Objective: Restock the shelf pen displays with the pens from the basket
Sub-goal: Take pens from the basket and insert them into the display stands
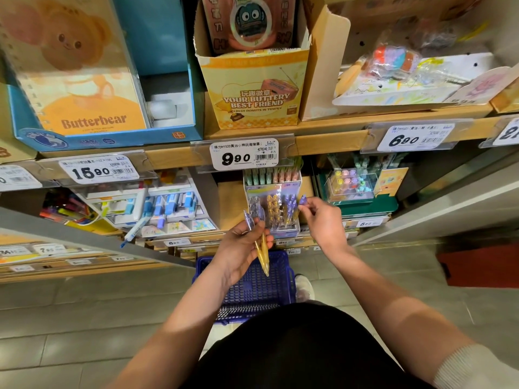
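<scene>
Pens (262, 254), yellow and purple, are sitting gripped in the left hand (241, 248) at frame centre, over the blue basket (252, 290). Right hand (323, 220) is pinching a purple pen (302, 200) at the right edge of the clear pen display (282, 233), which is standing beneath the overhanging shelf lip (331, 141) and holding gold and purple pens.

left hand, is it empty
No, the left hand grips a few pens, yellow and purple ones.

Purple pen (302, 200) at display (270, 190); yellow pens (263, 256) above blue basket (282, 279).
</scene>
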Tool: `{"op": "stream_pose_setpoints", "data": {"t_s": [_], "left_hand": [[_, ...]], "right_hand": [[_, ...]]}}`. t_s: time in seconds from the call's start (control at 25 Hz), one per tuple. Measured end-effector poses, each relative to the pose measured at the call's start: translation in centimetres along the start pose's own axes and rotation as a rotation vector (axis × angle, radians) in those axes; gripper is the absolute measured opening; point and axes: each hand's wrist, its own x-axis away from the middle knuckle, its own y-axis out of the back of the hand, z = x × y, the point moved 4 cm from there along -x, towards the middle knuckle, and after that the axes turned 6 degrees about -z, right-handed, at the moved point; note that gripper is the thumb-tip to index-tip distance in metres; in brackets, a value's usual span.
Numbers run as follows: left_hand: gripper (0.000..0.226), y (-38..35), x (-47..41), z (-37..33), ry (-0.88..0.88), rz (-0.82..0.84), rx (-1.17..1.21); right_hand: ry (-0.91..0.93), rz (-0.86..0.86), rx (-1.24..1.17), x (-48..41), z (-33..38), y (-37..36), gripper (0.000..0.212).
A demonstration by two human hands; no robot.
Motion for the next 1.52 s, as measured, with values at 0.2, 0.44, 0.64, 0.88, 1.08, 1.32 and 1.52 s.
{"op": "stream_pose_setpoints", "data": {"t_s": [0.2,0.44,0.64,0.88,1.08,1.32,1.52], "left_hand": [[0.029,-0.1,0.1,-0.1,0.027,0.023,0.013],[0.021,-0.4,0.2,-0.3,0.031,0.022,-0.022],[0.019,-0.7,0.4,-0.3,0.026,0.016,-0.023],[0.021,-0.6,0.5,0.0,0.027,0.007,-0.034],[0.021,-0.5,0.6,0.3,0.023,-0.005,-0.032],[0.018,-0.5,0.8,0.6,0.025,-0.015,-0.038],[0.020,-0.9,1.2,0.7,0.017,0.005,-0.029]], "right_hand": [[-0.096,0.136,0.129,0.3,-1.3,-1.9,0.020],[-0.051,0.216,0.241,0.0,-0.3,-2.4,0.023],[0.008,0.256,0.367,0.3,0.4,-2.5,0.024],[-0.047,0.226,0.341,0.3,0.9,-2.1,0.025],[-0.056,0.232,0.392,0.7,0.8,-1.7,0.027],[-0.065,0.271,0.408,1.3,0.5,-2.0,0.027],[-0.112,0.301,0.409,0.9,0.4,-2.3,0.025]]}}
